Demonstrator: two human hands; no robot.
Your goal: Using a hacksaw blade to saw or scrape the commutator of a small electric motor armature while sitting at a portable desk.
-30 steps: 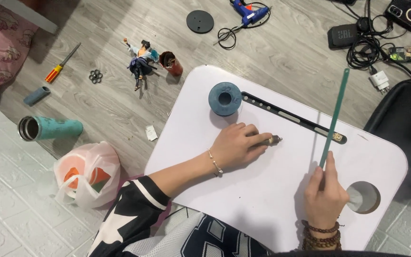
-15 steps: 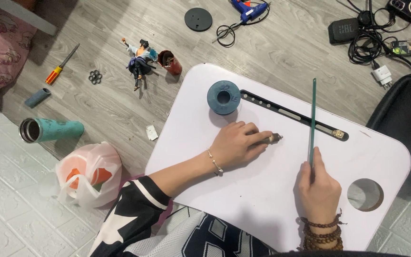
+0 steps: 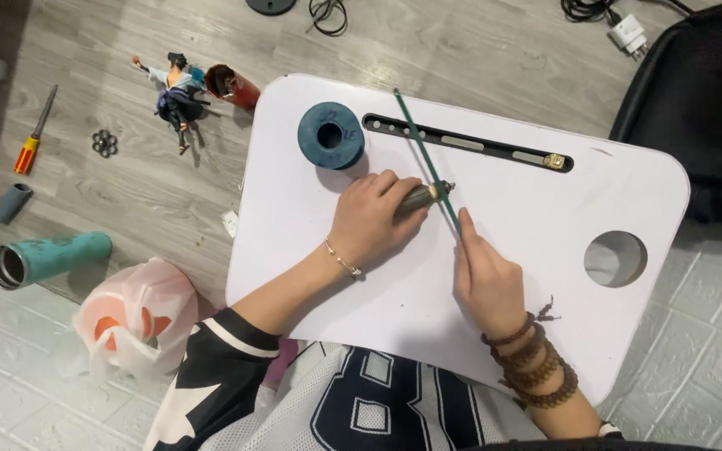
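While your left hand (image 3: 371, 219) lies closed around a small dark cylindrical tool (image 3: 419, 198) near the middle of the white lap desk (image 3: 628, 334), its metal tip points right so the work meets it there. Your right hand (image 3: 485, 282) pinches the lower end of a thin green rod (image 3: 426, 159), fingers shut on it, and slants it up toward the desk's far edge, so it crosses the tool's tip and the black slot (image 3: 470, 144). Just beyond your left knuckles, near the far left corner, a blue spool (image 3: 331, 135) stands within easy reach. A teal flask (image 3: 43, 259) lies on the floor, well apart.
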